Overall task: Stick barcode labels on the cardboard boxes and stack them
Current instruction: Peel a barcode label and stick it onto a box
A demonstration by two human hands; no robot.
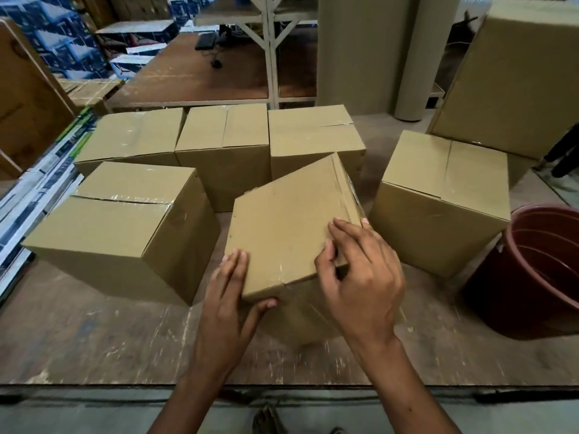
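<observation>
A taped cardboard box (282,227) sits tilted in front of me on the wooden table (94,333), one corner raised. My left hand (228,302) holds its near left corner, fingers flat on the top face and thumb under the front edge. My right hand (360,277) grips the near right corner, fingers curled over the taped edge. A white label edge (353,187) shows on the box's right side. Several other sealed boxes stand around it: one at left (125,227), three in a back row (222,142), one at right (438,202).
A dark red plastic bucket (532,277) stands at the table's right edge. A tall cardboard box (513,73) and rolls of brown paper (360,51) rise behind. Printed blue cartons (56,36) are stacked far left. The table's near edge (282,386) runs below my wrists.
</observation>
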